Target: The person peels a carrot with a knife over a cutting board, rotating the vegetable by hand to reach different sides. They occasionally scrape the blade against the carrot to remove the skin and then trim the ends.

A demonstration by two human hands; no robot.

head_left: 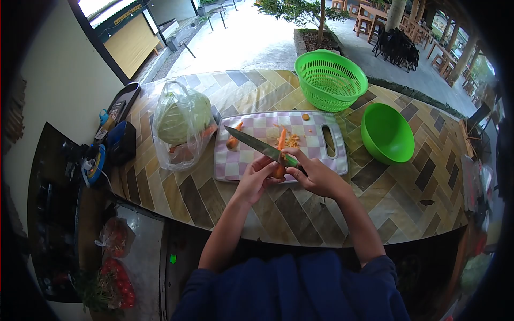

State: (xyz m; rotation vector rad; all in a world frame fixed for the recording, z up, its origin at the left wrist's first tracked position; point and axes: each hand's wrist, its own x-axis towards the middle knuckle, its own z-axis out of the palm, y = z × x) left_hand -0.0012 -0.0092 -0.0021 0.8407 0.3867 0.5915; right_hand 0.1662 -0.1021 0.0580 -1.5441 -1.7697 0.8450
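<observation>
Above the near edge of a pink-and-white checked cutting board (pixel 225 160), my left hand (pixel 256 179) is closed around a carrot (pixel 278 172). My right hand (pixel 313 174) grips the green handle of a knife (pixel 254 143), whose blade points up and to the left, across the carrot. Orange shavings (pixel 292 140) and a carrot piece (pixel 282 138) lie on the board beyond my hands. Another carrot piece (pixel 232 142) rests at the board's left side, and a small round slice (pixel 305 116) near its far edge.
A clear plastic bag (pixel 166 152) holding a cabbage (pixel 184 117) stands left of the board. At the right are a green basket (pixel 331 80) and a green bowl (pixel 387 134). A black tray (pixel 126 101) and dark pouch (pixel 121 142) sit at the far left of the tiled table (pixel 300 214).
</observation>
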